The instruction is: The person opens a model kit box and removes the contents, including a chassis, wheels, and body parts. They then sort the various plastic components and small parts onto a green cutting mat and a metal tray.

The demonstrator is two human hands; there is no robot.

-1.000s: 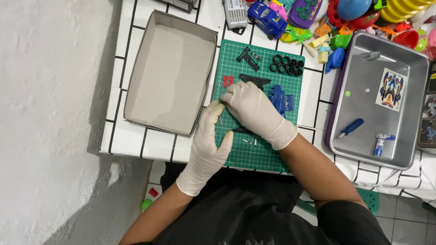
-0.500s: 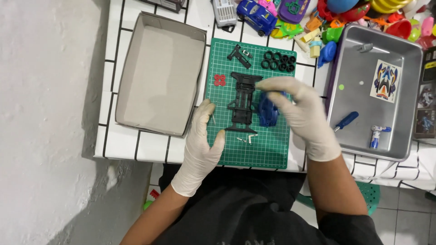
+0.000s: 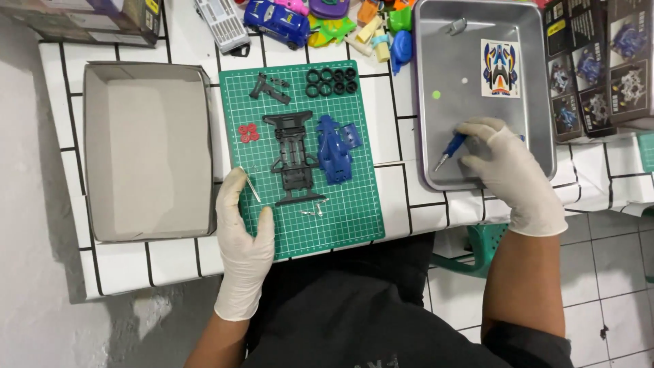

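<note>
White tiled table [image 3: 174, 262] with black grid lines; grey tiled floor at near right, pale wall or floor at left.

Open grey cardboard box [image 3: 146, 150], left of centre, nothing visible inside. Silver metal tray [image 3: 538, 82] at far right, holding a sticker sheet [image 3: 499, 67] printed with a blue and yellow car shape. Dark printed cartons [image 3: 599, 61] stacked right of the tray, showing pictures of model cars. Another carton corner [image 3: 82, 20] at far left.

Green cutting mat [image 3: 354, 211], centre. On it: black chassis [image 3: 294, 157], blue car body shell [image 3: 334, 151] just right of it, black tyres [image 3: 332, 80] in 2 rows at far edge, red small wheels [image 3: 248, 132] at left, tiny metal parts near edge.

Left hand [image 3: 244, 238], white glove, flat and spread on the mat's near-left corner, beside a thin metal rod [image 3: 251, 185].

Right hand [image 3: 507, 170], white glove, closed around a blue-handled screwdriver [image 3: 451, 148] inside the tray's near end, tip pointing near-left.

Coloured toys [image 3: 340, 20] at far edge.
</note>
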